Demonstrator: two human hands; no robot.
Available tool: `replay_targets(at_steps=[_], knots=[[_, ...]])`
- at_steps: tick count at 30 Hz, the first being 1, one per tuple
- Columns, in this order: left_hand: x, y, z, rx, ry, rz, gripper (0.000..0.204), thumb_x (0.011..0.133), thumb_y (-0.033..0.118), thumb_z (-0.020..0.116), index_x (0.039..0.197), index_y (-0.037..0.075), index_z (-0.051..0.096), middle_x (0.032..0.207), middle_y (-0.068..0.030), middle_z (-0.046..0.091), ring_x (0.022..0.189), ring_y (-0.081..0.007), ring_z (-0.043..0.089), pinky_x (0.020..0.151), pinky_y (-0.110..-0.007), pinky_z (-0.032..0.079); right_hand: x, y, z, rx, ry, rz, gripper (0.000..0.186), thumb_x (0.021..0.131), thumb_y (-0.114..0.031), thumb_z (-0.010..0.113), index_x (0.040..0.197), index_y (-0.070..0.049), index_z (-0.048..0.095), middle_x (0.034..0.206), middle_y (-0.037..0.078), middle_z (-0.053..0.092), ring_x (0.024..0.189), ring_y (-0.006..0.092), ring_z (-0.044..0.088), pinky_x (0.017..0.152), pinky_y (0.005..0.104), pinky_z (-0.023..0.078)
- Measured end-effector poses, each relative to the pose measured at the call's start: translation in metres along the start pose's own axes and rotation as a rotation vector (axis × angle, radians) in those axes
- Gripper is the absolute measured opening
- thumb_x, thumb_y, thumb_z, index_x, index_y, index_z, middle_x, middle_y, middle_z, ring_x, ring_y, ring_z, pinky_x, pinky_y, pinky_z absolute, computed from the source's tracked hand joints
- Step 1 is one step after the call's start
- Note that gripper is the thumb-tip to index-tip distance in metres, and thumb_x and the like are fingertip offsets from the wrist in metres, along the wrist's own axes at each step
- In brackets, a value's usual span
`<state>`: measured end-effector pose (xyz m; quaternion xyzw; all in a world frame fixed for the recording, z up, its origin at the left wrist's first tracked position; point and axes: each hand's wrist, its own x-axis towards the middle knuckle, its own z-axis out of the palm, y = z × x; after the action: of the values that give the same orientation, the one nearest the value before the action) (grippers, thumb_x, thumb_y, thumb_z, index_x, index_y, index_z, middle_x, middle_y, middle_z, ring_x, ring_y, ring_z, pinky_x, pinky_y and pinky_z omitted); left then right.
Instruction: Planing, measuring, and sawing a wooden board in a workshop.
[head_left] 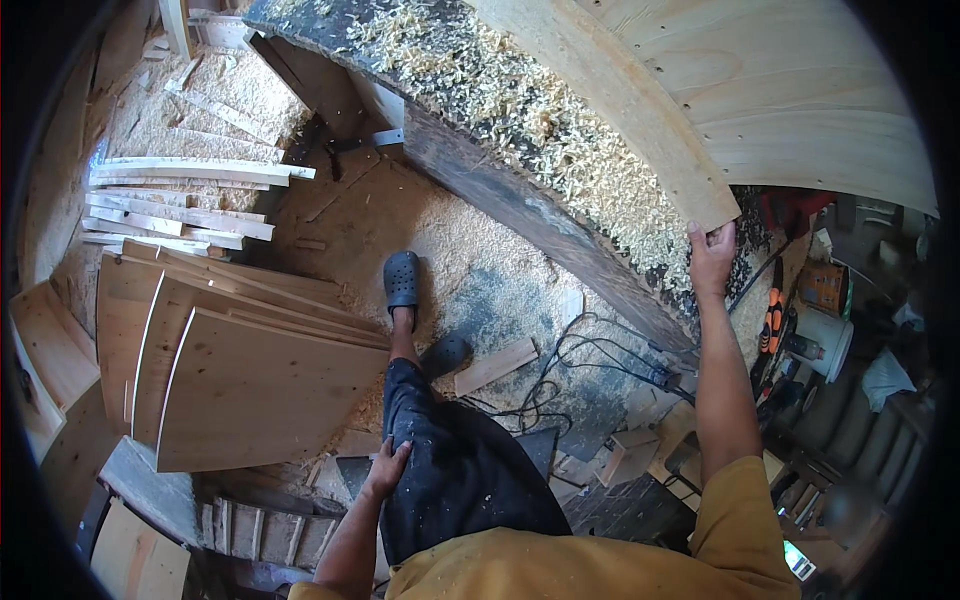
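Observation:
My right hand [711, 262] grips the near end of a long, pale wooden board [640, 112] on the workbench. The thumb lies at the board's end, and the other fingers are partly hidden beyond its edge. The board borders a large plywood panel [790, 95] and reaches out past the upper edge of the view. Curly wood shavings [570, 150] cover the bench along its side. My left hand [388, 468] rests on my thigh, holding nothing, its fingers lying against the dark trousers [455, 475].
Curved plywood panels [270, 395] lean at the left, below stacked wood strips [185, 200]. The dark bench side [520, 200] runs diagonally ahead. Black cables [560, 370] and a loose wood block [497, 366] lie on the dusty floor. Orange-handled tools [771, 320] and a white bucket [828, 340] stand at right.

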<state>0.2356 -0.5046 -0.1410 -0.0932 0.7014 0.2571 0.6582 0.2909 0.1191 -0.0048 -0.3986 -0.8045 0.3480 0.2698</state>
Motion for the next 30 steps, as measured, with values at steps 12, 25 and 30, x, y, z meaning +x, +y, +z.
replay_targets(at_steps=[12,25,30], knots=[[-0.002,0.018,-0.014,0.195,0.029,0.037,0.082,0.088,0.055,0.05,0.141,-0.006,0.03,0.14,-0.0291,0.038,0.133,-0.0379,0.036,0.109,-0.037,0.028,-0.002,-0.001,0.004,0.078,0.021,0.022,0.035,0.081,-0.007,0.069,0.108,0.0,0.047,0.097,0.009,0.062,0.086,0.0135,0.059,0.076,0.0281,0.048],[-0.06,0.179,-0.024,0.122,0.206,0.373,0.054,0.089,0.039,0.057,0.122,-0.003,0.054,0.116,-0.0204,0.061,0.111,-0.03,0.057,0.096,-0.036,0.043,0.006,-0.038,-0.024,0.163,-0.143,0.511,0.029,0.077,-0.008,0.068,0.103,-0.002,0.056,0.077,0.004,0.06,0.056,0.0121,0.055,0.05,0.026,0.046],[-0.091,0.331,0.026,-0.016,-0.026,0.721,0.053,0.094,0.037,0.053,0.129,-0.003,0.048,0.122,-0.0155,0.057,0.116,-0.0236,0.052,0.099,-0.033,0.039,-0.057,-0.102,-0.025,0.389,-0.34,0.611,0.021,0.08,-0.007,0.062,0.099,-0.002,0.054,0.069,0.002,0.056,0.047,0.0093,0.048,0.04,0.0245,0.04]])
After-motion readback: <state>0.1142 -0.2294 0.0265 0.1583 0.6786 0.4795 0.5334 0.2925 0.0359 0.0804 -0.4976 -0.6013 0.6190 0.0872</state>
